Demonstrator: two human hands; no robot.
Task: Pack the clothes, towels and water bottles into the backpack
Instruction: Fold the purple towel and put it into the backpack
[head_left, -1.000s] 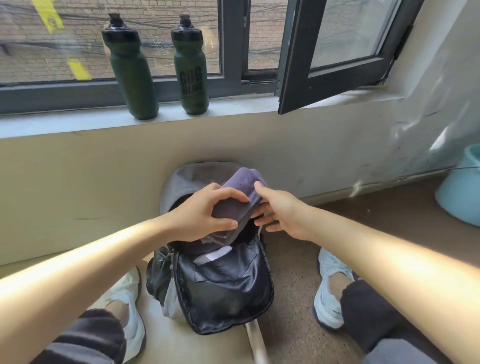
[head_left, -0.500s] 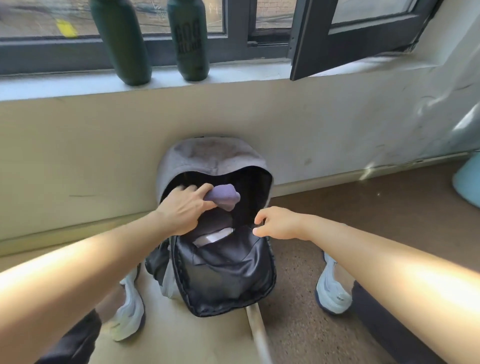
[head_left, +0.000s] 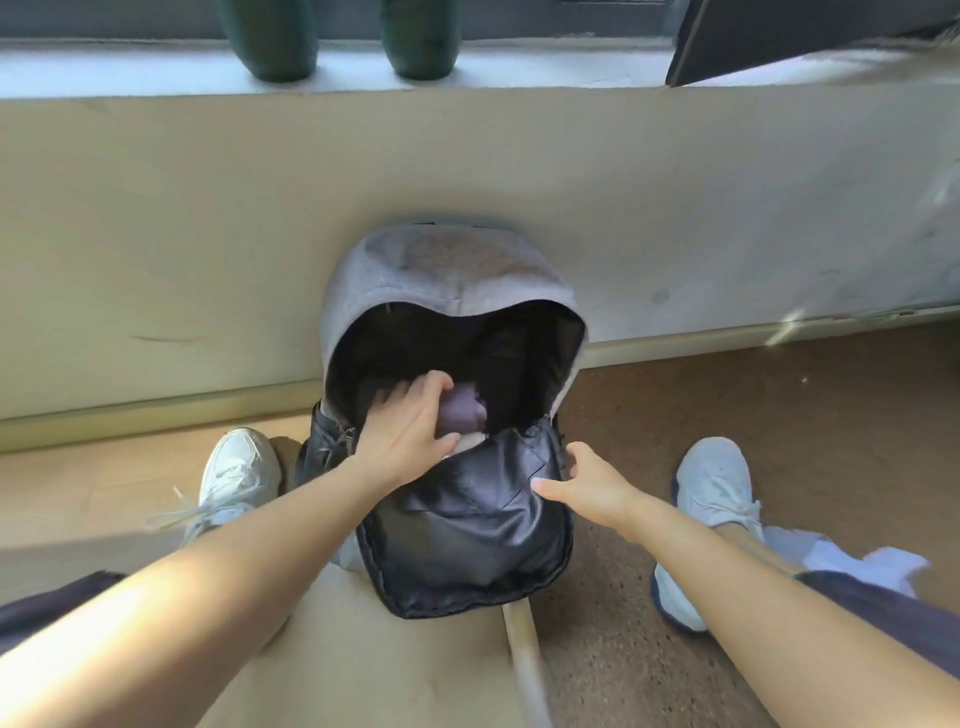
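Against the foot of the cream plaster wall, under the pale window sill, the grey fabric backpack stands propped upright, so the wall steadies its back and its mouth gapes towards the person. Its front panel of shiny black lining is folded down and outward, which leaves the dark main compartment wide open. The left hand reaches into that opening, fingers curved over and thumb under the soft purple folded towel. It grips the towel low inside the compartment, probably to seat it deep and save room above. The right hand lies at the panel's right zip edge, fingers loosely bent and thumb stretched across the lining. It seems placed to keep the panel down, though whether it pinches the edge cannot be told. One dark green plastic water bottle and a second green bottle stand on the sill, well apart from the bag and not yet packed. A white trainer sits on either side of the bag.
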